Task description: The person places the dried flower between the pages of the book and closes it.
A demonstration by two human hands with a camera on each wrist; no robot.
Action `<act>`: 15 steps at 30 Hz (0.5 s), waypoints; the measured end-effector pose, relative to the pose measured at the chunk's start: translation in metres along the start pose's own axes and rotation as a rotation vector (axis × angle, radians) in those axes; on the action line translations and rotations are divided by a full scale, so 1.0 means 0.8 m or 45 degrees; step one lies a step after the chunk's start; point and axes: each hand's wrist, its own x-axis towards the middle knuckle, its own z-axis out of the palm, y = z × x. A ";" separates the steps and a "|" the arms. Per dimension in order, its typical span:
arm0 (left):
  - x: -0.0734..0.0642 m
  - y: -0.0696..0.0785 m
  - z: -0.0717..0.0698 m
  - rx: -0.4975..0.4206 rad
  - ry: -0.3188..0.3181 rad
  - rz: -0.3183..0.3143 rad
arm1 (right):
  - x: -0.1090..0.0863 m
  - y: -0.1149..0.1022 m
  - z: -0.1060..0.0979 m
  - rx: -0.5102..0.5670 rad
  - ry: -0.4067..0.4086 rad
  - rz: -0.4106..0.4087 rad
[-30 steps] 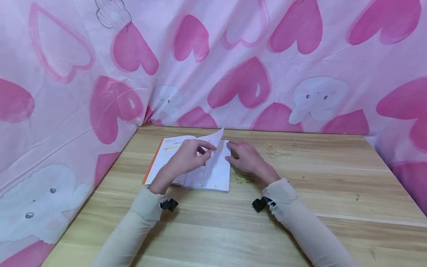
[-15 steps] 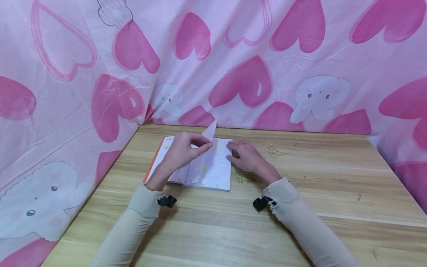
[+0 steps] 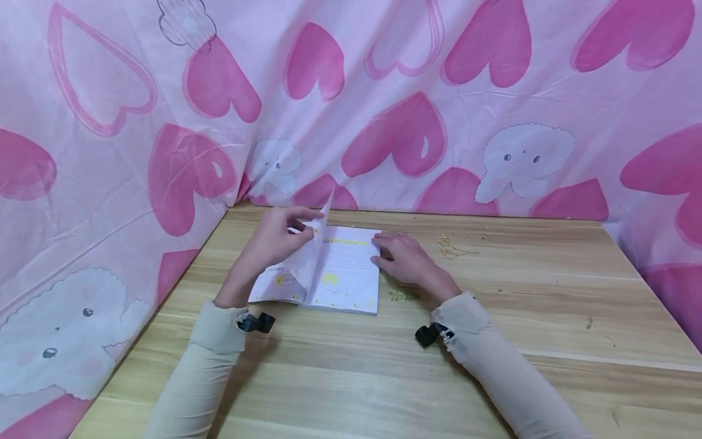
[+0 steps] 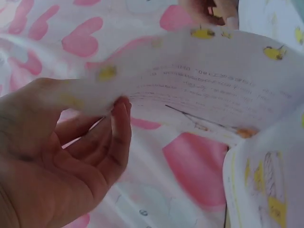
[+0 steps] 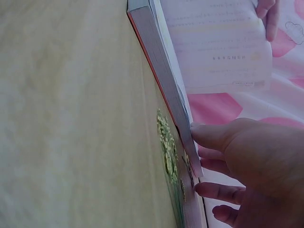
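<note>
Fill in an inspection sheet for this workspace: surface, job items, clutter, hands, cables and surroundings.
Surface: wood-grain tabletop.
Job items: open book, with one raised page.
Clutter: yellow-green flower sprig beside the book; orange-yellow dried sprig farther right.
Hands: left hand pinches the raised page; right hand touches the book's right edge.
Cables: nothing seen.
Surroundings: pink heart-print fabric behind the tabletop and along its left side.

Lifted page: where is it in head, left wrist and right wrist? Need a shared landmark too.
Head: lifted page, left of centre, rising from the open book.
Left wrist: curving across the upper centre and right, print visible.
Right wrist: upper right, above the bound page edges.
Shared landmark: left grip at the page's edge; right wrist shows only its fingers, top right.
</note>
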 end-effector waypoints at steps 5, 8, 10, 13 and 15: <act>-0.004 -0.001 -0.013 0.065 0.048 -0.135 | 0.000 0.001 0.001 0.006 -0.001 -0.002; -0.005 -0.001 -0.018 0.114 0.090 -0.184 | -0.001 0.001 0.001 0.006 0.000 0.000; -0.006 -0.002 -0.020 0.156 0.122 -0.191 | -0.002 0.001 0.001 0.004 0.004 0.001; -0.005 -0.005 -0.022 0.202 0.159 -0.194 | -0.002 0.001 0.000 0.004 0.008 0.007; -0.006 -0.009 -0.025 0.225 0.165 -0.212 | -0.003 0.000 0.000 0.007 0.007 0.011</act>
